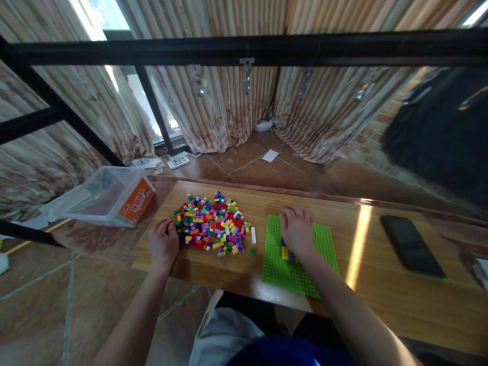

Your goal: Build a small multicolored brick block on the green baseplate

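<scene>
Green studded plastic baseplate (285,277) on wooden surface (229,269) could skid, knocking its yellow-and-blue plastic bricks (285,253) askew, if R hand (297,230), bent over them, presses off-centre w/ L hand (163,241) half-curled by multicoloured plastic brick pile (213,223), not bracing; can't tell what either grips.

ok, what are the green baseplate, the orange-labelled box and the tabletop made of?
Green baseplate: likely molded plastic, studded, uniformly colored.
Box: probably translucent plastic, smooth; its walls let the background show through.
Tabletop: wood or wood-look laminate, fairly glossy; grain and a bright streak show.
</scene>
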The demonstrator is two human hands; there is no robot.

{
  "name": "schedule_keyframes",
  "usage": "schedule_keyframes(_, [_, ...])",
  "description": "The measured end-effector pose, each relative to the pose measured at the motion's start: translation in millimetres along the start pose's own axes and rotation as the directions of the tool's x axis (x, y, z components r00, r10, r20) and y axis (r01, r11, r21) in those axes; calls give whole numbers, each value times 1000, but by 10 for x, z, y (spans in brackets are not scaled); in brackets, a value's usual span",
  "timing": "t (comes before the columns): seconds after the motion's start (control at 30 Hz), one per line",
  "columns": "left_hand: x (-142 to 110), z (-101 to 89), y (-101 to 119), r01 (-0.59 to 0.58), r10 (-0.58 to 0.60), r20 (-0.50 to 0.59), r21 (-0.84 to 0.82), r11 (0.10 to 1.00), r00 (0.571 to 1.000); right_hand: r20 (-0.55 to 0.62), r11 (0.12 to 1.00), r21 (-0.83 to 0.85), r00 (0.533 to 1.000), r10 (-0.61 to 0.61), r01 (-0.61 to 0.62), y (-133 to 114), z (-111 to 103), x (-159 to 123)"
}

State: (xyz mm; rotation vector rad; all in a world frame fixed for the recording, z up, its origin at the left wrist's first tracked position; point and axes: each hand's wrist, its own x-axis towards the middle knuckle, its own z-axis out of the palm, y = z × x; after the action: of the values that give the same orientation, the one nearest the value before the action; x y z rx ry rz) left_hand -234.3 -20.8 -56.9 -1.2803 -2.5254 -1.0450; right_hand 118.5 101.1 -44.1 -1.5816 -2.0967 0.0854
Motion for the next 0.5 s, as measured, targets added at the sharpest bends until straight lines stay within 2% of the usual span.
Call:
schedule_keyframes(0.2, [-14, 11, 15, 46, -46, 11, -3, 999, 999, 21, 996, -76, 999, -42, 44, 15, 165, -86])
schedule_keyframes(0.4, [-22, 23, 6, 36, -36, 18, -16, 999, 999, 41, 994, -102, 999, -35, 39, 40, 137, -72])
schedule_keyframes(0.5, [-28, 29, 10, 23, -22, 24, -31, 999, 999, 14, 996, -79, 999, -49, 49, -64, 84, -78])
